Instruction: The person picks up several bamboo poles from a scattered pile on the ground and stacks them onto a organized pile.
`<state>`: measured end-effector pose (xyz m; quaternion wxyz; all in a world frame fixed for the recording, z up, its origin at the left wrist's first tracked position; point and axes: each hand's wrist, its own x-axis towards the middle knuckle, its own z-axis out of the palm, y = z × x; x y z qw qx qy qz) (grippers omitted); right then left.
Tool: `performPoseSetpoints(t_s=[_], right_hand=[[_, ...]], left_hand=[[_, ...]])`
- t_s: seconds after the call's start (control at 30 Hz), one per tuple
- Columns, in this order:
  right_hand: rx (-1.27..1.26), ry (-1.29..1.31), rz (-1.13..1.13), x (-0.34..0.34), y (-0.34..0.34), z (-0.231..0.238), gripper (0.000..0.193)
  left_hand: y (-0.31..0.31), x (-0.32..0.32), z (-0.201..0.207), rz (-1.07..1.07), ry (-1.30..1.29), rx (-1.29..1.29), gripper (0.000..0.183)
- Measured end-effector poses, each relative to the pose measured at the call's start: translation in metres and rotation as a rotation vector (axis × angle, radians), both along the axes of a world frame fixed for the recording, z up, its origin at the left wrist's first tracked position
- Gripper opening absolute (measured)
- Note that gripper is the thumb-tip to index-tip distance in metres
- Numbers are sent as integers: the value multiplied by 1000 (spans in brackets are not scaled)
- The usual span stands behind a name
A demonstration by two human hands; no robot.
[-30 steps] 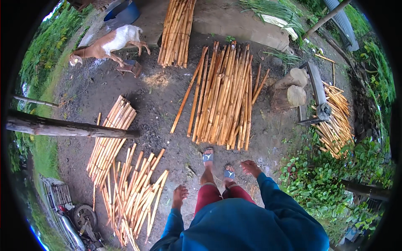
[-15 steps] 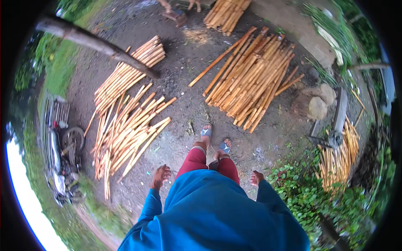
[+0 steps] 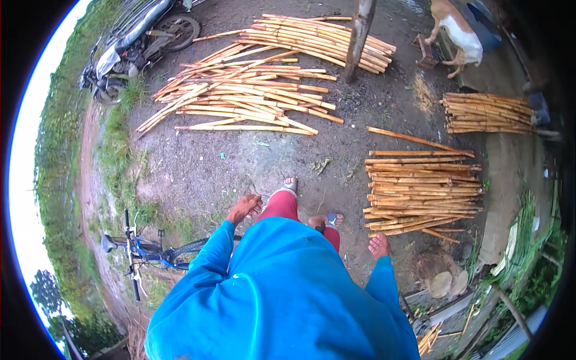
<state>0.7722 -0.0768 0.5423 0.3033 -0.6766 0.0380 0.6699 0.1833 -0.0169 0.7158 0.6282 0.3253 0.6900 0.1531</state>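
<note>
My left hand (image 3: 245, 209) hangs beside my left thigh, its fingers loosely bent and nothing seen in them. On the other side, my right hand (image 3: 379, 246) is held out low with its fingers a little apart, also without anything in it. It is nearest to a stack of brown cane poles (image 3: 420, 192) lying on the ground at the right, and in the picture it sits just below their near ends without a visible grip. A looser spread of pale poles (image 3: 252, 96) lies ahead to the left. Both arms are in blue sleeves.
A wooden post (image 3: 360, 42) rises beyond the loose poles. Another pole bundle (image 3: 487, 113) and a brown-and-white dog (image 3: 459, 36) are at the far right. Cut logs (image 3: 441, 279) lie near right. A blue bicycle (image 3: 162, 255) stands near left; a motorcycle (image 3: 135, 45) is farther off.
My body and view have turned to the left; the pole stacks have swung rightward in the picture. The bicycle has come into view. My feet have stepped; both hands still hold nothing visible.
</note>
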Motion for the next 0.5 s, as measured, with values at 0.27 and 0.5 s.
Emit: performPoseSetpoints(t_s=[0.27, 0.5], right_hand=[[-34, -93, 212, -69, 76, 40, 45], [-121, 19, 517, -185, 158, 51, 49]], left_hand=[[-54, -90, -56, 481, -153, -221, 44], [-18, -155, -86, 699, -186, -229, 44]])
